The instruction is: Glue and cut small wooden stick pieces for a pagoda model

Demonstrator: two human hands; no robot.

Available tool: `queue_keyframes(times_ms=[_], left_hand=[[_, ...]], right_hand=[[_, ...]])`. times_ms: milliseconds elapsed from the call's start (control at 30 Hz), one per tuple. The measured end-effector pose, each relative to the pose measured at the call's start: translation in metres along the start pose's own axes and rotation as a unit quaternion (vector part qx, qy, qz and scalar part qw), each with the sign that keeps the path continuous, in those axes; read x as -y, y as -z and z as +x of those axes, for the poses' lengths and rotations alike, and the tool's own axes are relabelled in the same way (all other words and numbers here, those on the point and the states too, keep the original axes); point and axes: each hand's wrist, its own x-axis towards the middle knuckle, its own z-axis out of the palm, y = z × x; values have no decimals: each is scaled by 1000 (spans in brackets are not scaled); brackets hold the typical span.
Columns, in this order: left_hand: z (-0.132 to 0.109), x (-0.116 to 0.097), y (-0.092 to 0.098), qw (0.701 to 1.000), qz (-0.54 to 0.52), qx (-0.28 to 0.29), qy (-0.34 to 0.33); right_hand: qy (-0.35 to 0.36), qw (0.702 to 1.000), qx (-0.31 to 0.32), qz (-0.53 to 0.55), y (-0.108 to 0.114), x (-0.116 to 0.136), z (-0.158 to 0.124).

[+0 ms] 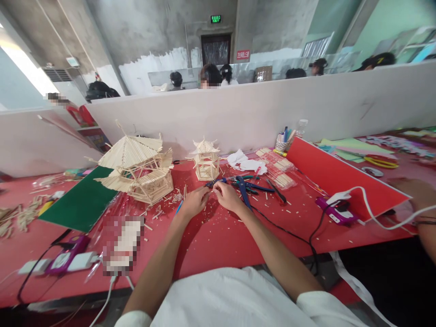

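Note:
My left hand (196, 201) and my right hand (227, 197) meet over the red table, fingertips almost touching. Both are closed in a pinch; whatever is between the fingers is too small to make out. Just behind them stands a small pavilion model (207, 163) built of thin wooden sticks. A larger stick pavilion (139, 168), with a wide sloping roof, is to the left. Beside my right hand lie blue-handled pliers (244, 190) and other dark tools. A blue pen-like stick (179, 207) lies by my left hand.
Wood scraps litter the red table (218, 245). Packs of sticks (277, 168), white tissue (245, 161) and a red-handled tool (278, 194) lie to the right. A red board (340, 177), a green board (81, 200), purple power strips (335, 212) and cables flank the area. Another person's arm (420, 209) is at far right.

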Motion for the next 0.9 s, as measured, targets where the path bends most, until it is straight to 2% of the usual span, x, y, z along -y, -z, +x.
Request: queue_keyframes(times_ms=[200,533,900], left_hand=[[1,2,0,1000,1,-7,-2],[1,-1,2,1000,5,-6,13],[0,-3,2,1000,2,-5,24]], right_hand=[[-20,1000,-9,0,5,-1,1],[-3,999,20,38,4,2,1],[10,999,19,33,7,5,1]])
